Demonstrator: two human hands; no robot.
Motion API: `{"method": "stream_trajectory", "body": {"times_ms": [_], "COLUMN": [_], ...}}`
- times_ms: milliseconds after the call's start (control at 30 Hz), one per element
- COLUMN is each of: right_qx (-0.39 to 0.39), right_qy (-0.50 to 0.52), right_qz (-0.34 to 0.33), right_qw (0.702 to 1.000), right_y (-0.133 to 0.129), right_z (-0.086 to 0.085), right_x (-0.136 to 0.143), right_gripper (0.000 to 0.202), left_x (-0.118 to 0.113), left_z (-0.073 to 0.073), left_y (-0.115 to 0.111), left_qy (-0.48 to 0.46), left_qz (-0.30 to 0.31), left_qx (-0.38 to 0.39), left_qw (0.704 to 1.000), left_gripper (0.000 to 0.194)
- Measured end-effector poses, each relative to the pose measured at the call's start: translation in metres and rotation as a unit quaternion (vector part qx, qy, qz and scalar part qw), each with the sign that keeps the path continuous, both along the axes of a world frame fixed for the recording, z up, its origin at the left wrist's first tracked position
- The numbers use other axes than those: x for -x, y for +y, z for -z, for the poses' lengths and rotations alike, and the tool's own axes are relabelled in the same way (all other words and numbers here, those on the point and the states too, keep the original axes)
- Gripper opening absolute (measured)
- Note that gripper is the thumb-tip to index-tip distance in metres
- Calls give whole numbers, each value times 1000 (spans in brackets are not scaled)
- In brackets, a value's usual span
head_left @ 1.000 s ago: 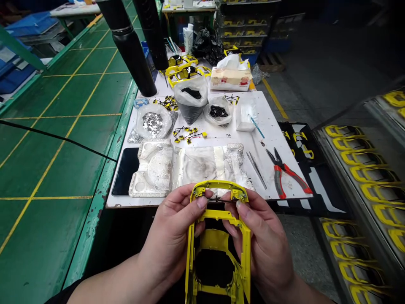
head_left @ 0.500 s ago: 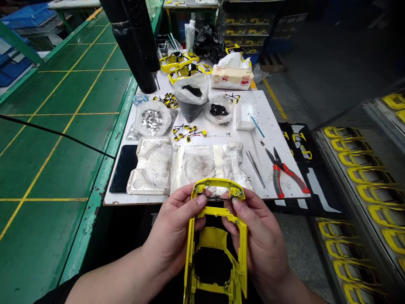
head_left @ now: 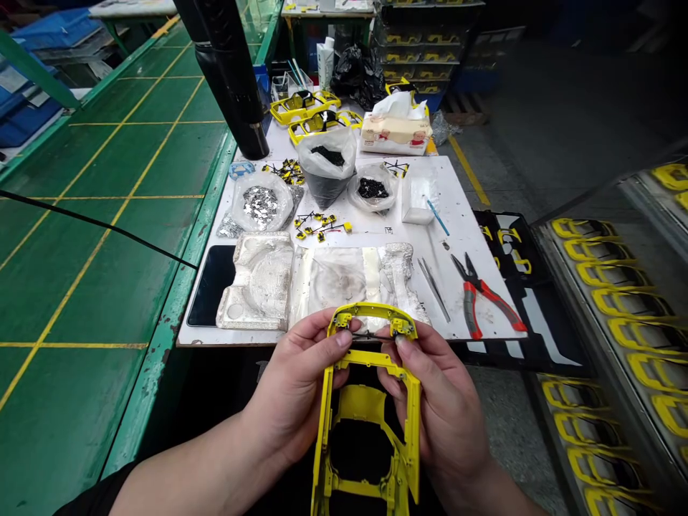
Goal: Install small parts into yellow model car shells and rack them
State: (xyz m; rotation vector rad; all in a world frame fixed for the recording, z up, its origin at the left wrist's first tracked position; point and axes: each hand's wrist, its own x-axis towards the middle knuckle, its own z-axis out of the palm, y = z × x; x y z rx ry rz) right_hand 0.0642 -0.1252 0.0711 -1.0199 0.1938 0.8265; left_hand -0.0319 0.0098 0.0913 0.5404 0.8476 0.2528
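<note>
Both of my hands hold a yellow plastic frame just in front of the table's near edge. It has a curved top bar, two long sides and a large opening lower down. My left hand grips the upper left side, its thumb beside a small corner fitting. My right hand closes on the upper right side, its thumb pressed near the matching corner. A thin dark rod or wire runs between the two thumbs. The fingertips behind the frame are partly hidden.
On the table lie a worn foam block, a dark phone, tweezers and red-handled pliers. Behind are a bag of silver pieces, a bag of black bits and a tissue pack. A black cylindrical tool hangs above.
The view has shifted slightly, and the hanging black tool appears tilted a little differently. My hands keep nearly the same hold on the yellow frame.
</note>
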Motion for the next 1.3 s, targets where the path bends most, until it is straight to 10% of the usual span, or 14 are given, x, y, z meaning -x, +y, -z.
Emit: {"method": "stream_trajectory", "body": {"times_ms": [1000, 1300], "right_qx": [0, 45], "right_qy": [-6, -161], "right_qz": [-5, -118], "right_qw": [1000, 979], "right_y": [-4, -38], "right_z": [1, 12], "right_x": [7, -4], "right_gripper": [43, 42], "left_x": [11, 20], "left_z": [9, 13], "left_y": [-1, 4], "left_qy": [-27, -70], "left_qz": [-7, 19], "left_qx": [37, 29], "left_qw": [999, 997], "left_gripper": [49, 49]}}
